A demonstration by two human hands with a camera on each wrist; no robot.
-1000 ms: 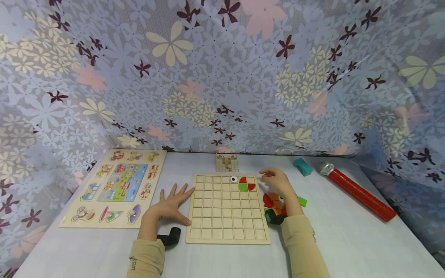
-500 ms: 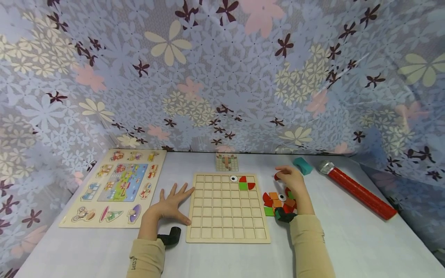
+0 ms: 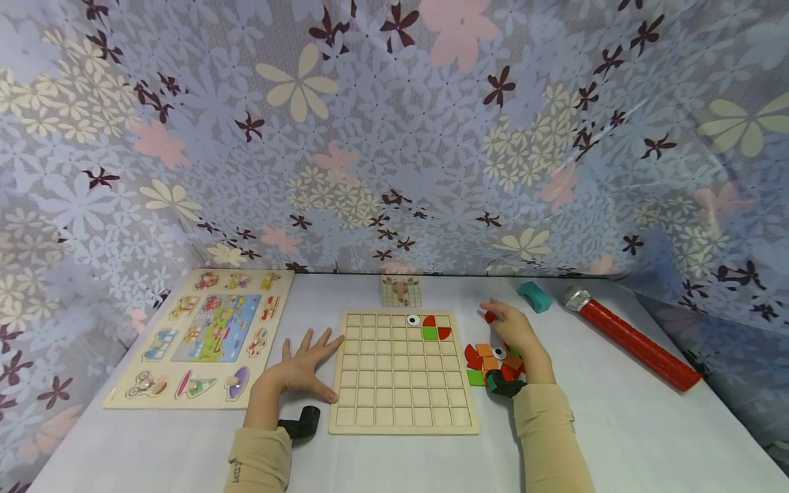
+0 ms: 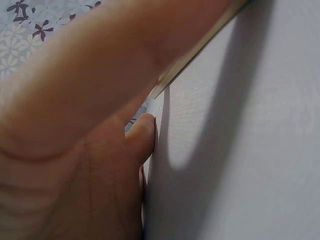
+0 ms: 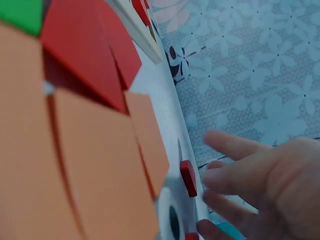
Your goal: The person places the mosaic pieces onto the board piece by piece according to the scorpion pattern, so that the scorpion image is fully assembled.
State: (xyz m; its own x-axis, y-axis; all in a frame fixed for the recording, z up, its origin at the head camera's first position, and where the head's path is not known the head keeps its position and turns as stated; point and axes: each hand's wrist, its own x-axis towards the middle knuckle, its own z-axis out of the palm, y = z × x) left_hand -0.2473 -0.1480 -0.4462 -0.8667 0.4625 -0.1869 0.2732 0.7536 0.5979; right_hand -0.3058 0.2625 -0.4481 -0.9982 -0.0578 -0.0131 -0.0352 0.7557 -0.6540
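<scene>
We see the left hand [image 3: 302,370] with its fingers spread wide beside the wooden board [image 3: 394,380], thumb and forefinger against its left edge. The right hand [image 3: 516,332] is well apart from it, beyond the board's right edge. Its fingers look loose, and a small red piece [image 3: 490,317] is at the fingertips; we cannot tell whether they touch it.

On the board's far right we find an eye piece [image 3: 413,320] and a red quarter [image 3: 429,320] in the top row, with a green square [image 3: 430,333] and another red quarter [image 3: 444,333] just below. Nearer us, beside the board, we see a pile of orange squares [image 3: 483,350] mixed with red and green pieces.

We also see a picture card [image 3: 401,294] behind the board, a teal block [image 3: 535,297] and a red tube [image 3: 635,344] to the right, and a picture puzzle [image 3: 172,402] to the left.
</scene>
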